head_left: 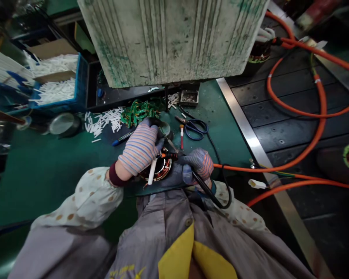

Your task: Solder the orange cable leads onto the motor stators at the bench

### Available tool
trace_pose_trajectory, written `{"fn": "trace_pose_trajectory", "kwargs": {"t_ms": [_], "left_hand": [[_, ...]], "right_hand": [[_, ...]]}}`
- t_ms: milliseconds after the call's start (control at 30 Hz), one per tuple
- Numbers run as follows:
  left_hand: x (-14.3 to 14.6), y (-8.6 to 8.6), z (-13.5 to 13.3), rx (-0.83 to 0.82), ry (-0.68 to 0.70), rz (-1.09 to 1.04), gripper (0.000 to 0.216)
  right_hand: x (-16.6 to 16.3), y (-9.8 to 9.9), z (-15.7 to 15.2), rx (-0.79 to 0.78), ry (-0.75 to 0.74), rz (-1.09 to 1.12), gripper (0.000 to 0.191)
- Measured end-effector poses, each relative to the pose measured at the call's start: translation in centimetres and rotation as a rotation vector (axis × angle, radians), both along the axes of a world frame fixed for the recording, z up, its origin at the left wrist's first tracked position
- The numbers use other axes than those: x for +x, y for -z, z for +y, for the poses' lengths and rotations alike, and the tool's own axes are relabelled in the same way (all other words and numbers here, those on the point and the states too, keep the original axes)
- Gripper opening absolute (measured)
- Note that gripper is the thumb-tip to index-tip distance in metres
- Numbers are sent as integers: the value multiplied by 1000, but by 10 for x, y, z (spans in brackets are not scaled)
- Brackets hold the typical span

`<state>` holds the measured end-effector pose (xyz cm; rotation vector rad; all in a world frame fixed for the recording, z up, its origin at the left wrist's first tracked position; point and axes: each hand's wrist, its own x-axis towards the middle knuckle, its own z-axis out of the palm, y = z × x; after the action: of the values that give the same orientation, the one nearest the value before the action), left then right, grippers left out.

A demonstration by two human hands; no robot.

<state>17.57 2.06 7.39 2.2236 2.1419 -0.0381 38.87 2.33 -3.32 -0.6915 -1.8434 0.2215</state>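
Observation:
My right hand (198, 166), in a striped glove, is closed around a soldering iron (172, 145). Its metal shaft points up and left, and a black cord trails out below the hand. My left hand (142, 145), also gloved, has its fingers bent in just above a round motor stator (163, 170) with copper windings. What those fingers hold is hidden. A white sleeve (152, 172) stands out over the stator, below my left hand. Beside the iron's tip is a small round dish (164, 128).
Green circuit boards (141, 112) and loose white sleeves (104, 121) lie behind my left hand. Blue-handled scissors (196, 129), a red brush (182, 136) and a pen (122, 138) are nearby. A blue bin (81, 83) stands left. Orange cable (320, 128) crosses the slatted conveyor; a gloved hand (264, 35) works beyond.

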Motion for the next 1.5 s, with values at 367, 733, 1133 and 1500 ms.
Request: {"fn": "trace_pose_trajectory", "kwargs": {"t_ms": [367,733,1133,1500], "left_hand": [[8,0,-2,23,-31,40,20],[0,0,-2,36,-38,-90,23],[-4,5,-5,48,-45,-199,28],[-13,5,-2,58,-51,-250,19]], "right_hand": [[-5,-9,0,-8,-4,158,22],[-60,-13,7,-353,140,106,36],[-42,-11,26,-329,91,-200,37],[-5,6,0,-50,102,-120,45]]}}
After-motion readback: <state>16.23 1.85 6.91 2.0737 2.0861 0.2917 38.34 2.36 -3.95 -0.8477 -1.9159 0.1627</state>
